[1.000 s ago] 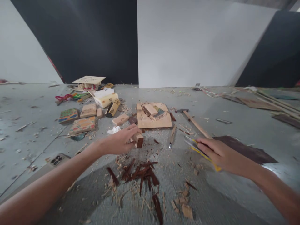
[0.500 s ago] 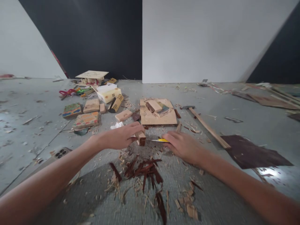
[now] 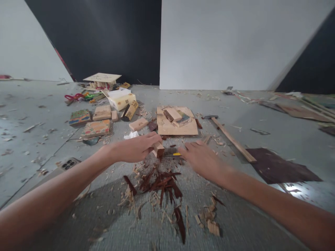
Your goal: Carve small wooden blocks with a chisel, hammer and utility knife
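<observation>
My left hand (image 3: 136,147) is closed round a small wooden block (image 3: 158,147) whose near end is reddish brown. Just right of the block, a yellow utility knife (image 3: 177,154) shows its front part, with the blade pointing left toward the block. My right hand (image 3: 202,155) covers the rest of the knife, its thumb side against the yellow body and the fingers bent low over the floor. Below the hands lies a heap of dark red-brown shavings (image 3: 163,184). Pale wood chips (image 3: 211,218) are scattered closer to me.
A thin wooden board (image 3: 178,130) with wood pieces on it lies ahead. To the right are a hammer (image 3: 232,137) and a dark brown sheet (image 3: 284,167). Painted blocks (image 3: 96,128) and a sandpaper-wrapped block (image 3: 130,111) sit left; a phone (image 3: 68,164) lies by my left forearm.
The block in my left hand has tilted slightly. My right hand has moved forward over the knife, so less of its yellow body shows. The view has shifted slightly.
</observation>
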A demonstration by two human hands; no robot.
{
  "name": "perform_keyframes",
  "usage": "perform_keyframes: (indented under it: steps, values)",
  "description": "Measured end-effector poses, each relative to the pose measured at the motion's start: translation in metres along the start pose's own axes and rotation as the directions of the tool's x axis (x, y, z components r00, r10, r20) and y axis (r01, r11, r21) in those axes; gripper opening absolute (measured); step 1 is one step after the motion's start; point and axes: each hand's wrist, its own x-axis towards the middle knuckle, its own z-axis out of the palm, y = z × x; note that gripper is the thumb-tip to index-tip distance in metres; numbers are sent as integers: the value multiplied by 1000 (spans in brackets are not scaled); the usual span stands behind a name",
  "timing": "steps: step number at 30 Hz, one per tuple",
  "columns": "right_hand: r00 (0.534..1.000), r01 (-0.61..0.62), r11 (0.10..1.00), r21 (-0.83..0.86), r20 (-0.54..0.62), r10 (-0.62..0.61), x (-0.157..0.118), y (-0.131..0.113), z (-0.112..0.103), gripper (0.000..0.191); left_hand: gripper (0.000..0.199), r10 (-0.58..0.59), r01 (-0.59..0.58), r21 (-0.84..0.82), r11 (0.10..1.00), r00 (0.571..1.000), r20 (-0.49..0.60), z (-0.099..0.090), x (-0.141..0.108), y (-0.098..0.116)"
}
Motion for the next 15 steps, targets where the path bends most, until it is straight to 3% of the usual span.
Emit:
perform_keyframes:
  steps: [5, 9, 15]
  values:
    - [998, 59, 995, 77, 4, -60, 1, 5, -6, 12, 27, -16, 15, 24, 1000, 1000, 23, -2, 1, -4]
    - [997, -34, 983, 180, -64, 47, 3, 7, -10, 14, 27, -17, 16, 18, 1000, 1000, 26, -3, 2, -2]
    - [999, -34, 999, 38, -28, 35, 5, -2, -3, 17, 26, -4, 4, 21, 1000, 1000, 3, 1, 2, 1]
